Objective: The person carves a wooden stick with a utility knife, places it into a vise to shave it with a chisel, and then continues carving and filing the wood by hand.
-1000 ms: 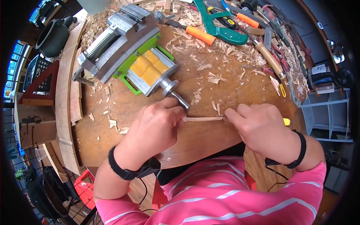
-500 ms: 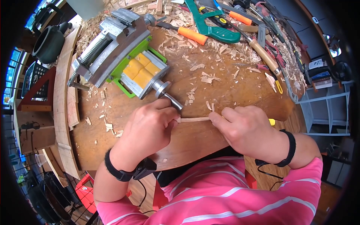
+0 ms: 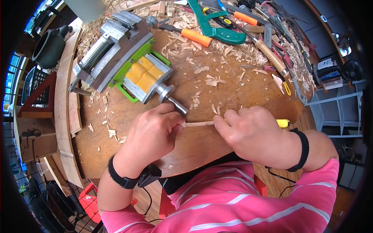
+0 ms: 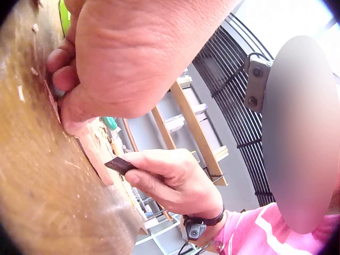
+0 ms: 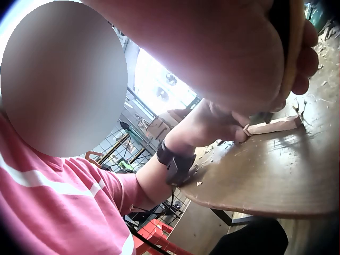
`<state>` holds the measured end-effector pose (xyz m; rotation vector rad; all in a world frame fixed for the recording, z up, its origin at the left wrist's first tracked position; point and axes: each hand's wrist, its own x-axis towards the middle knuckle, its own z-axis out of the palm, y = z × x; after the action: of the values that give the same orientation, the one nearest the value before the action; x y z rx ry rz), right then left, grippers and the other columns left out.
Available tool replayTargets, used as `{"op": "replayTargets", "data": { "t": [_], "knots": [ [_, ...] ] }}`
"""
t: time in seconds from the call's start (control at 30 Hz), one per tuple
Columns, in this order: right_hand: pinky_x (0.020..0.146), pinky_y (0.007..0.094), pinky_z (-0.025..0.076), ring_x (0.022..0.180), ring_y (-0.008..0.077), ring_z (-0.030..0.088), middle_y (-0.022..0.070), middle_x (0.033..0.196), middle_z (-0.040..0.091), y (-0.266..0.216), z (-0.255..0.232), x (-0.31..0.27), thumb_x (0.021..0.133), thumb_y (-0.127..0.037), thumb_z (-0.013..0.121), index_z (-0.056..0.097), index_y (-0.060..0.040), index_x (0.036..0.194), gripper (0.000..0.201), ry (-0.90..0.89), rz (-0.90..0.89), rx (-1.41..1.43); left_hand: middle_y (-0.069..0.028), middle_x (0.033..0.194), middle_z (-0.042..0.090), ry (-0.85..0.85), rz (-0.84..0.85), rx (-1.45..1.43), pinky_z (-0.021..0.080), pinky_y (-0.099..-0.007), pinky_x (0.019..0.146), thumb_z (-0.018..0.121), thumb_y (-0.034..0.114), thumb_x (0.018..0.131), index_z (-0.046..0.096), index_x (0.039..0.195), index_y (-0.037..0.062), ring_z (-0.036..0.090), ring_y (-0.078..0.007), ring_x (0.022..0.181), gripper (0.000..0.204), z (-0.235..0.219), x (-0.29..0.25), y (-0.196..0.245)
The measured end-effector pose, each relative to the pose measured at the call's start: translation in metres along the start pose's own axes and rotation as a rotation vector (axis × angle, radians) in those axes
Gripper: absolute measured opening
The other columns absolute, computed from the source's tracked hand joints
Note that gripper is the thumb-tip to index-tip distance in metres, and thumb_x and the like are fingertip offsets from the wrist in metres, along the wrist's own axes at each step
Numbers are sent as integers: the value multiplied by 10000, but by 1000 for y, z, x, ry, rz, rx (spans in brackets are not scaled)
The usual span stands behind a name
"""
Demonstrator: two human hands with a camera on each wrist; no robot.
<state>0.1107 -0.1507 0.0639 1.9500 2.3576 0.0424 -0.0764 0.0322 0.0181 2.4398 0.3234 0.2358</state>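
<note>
My left hand (image 3: 153,126) pinches one end of a thin wooden strip (image 3: 198,124) low over the front of the table. In the left wrist view, the strip (image 4: 94,156) runs along the tabletop from under the fingertips. My right hand (image 3: 252,132) grips a utility knife, whose yellow end (image 3: 283,123) pokes out behind the palm. The dark blade (image 4: 120,165) projects past the thumb toward the strip in the left wrist view. Seen from the right wrist, the strip (image 5: 273,126) shows a pale cut face, and the right palm covers most of the knife.
A metal vise (image 3: 116,46) stands at the left, its yellow-padded green clamp (image 3: 145,73) and steel handle (image 3: 178,105) reaching close to the left hand. An orange-handled chisel (image 3: 196,38), a green saw handle (image 3: 229,35) and a wooden-handled tool (image 3: 270,56) lie farther back among shavings.
My right hand has moved left along the strip toward the left hand, so less of the strip shows between them. More of the knife's yellow end is visible. The left hand keeps its pinch.
</note>
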Motion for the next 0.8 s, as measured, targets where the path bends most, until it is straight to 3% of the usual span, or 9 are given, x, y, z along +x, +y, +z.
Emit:
{"op": "replayTargets", "data": {
  "t": [0.37,0.63,0.8],
  "knots": [
    [496,309,480,595,175,648,52,695,605,-14,-16,16,782,-171,681,688,-35,823,141,-106,-54,-160,-97,870,656,2,14,36,572,-450,701,701,13,788,694,850,58,701,-342,803,77,1,0,0],
    [520,325,509,629,196,660,62,711,616,-16,-19,21,773,-168,685,699,-18,858,173,-205,-67,-165,-120,865,654,23,22,8,551,-455,693,725,-13,784,702,840,52,678,-371,781,88,3,-2,-4],
    [541,356,523,633,216,653,38,771,596,3,41,-24,828,-129,714,727,-65,1077,258,190,126,223,-136,878,666,-9,11,-2,549,-457,712,738,-27,779,719,875,44,678,-381,796,120,2,1,-1]
  ]
}}
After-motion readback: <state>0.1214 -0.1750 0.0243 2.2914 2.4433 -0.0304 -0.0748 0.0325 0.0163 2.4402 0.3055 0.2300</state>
